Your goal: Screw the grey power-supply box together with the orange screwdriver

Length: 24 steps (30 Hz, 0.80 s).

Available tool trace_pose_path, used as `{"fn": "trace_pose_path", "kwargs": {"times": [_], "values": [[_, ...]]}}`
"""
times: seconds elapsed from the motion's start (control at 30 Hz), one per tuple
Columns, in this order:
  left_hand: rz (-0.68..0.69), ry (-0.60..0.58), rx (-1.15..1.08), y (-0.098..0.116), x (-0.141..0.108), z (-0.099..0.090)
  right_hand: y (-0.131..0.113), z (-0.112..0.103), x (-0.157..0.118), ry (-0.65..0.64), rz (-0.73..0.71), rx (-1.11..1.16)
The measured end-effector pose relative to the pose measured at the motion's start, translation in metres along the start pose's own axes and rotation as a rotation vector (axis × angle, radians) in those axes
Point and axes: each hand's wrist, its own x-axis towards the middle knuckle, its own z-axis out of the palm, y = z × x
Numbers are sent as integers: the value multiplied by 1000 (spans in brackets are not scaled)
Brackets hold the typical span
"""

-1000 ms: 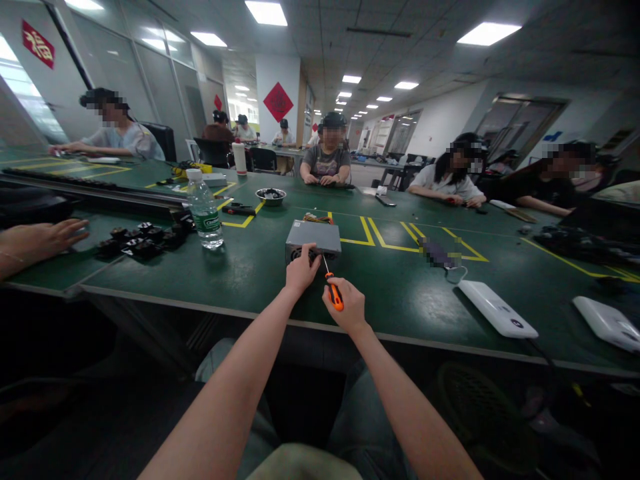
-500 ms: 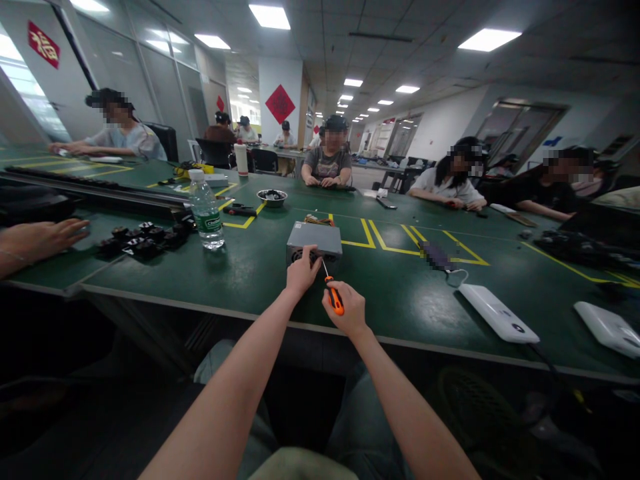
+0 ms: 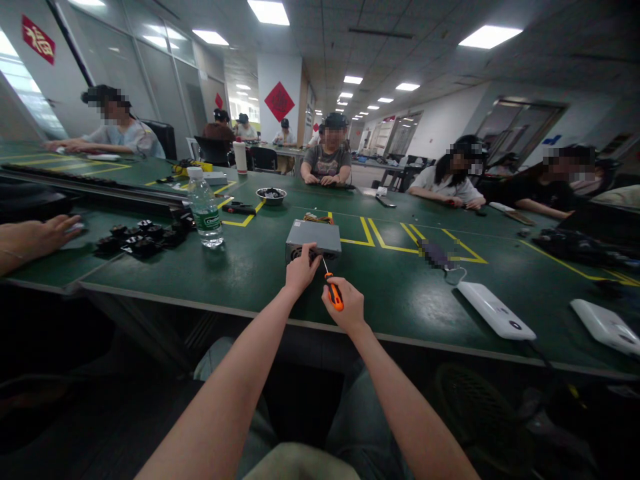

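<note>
A grey metal computer power supply (image 3: 314, 235) rests on the green table in front of me, its fan grille side facing me. My left hand (image 3: 301, 270) is against that near side, index finger up along the face and thumb close to the screwdriver's tip. In my right hand (image 3: 346, 305) is an orange and black screwdriver (image 3: 335, 293), gripped by the handle. Its thin shaft slants up to the lower front of the power supply. The exact spot where the tip meets the case is too small to make out. A bundle of cables (image 3: 317, 218) lies behind the case.
Left of the power supply stands a water bottle (image 3: 205, 212), with several small black parts (image 3: 143, 239) beyond it. A metal bowl (image 3: 271, 195) sits farther back. White devices (image 3: 496, 311) lie at right. A co-worker's hand (image 3: 43, 240) reaches in from the left.
The view has shifted very slightly. Both my hands, the screwdriver and the power supply keep nearly the same places. The co-worker's hand at left has moved a little.
</note>
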Motion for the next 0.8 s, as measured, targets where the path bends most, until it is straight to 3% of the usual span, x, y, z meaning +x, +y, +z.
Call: {"fn": "trace_pose_path", "kwargs": {"times": [0.37, 0.8], "values": [[-53, -52, -9, 3, 0, -3, 0, -2, -2, 26, 34, 45], [-10, -50, -83, -2, 1, 2, -1, -2, -1, 19, 59, 55]]}}
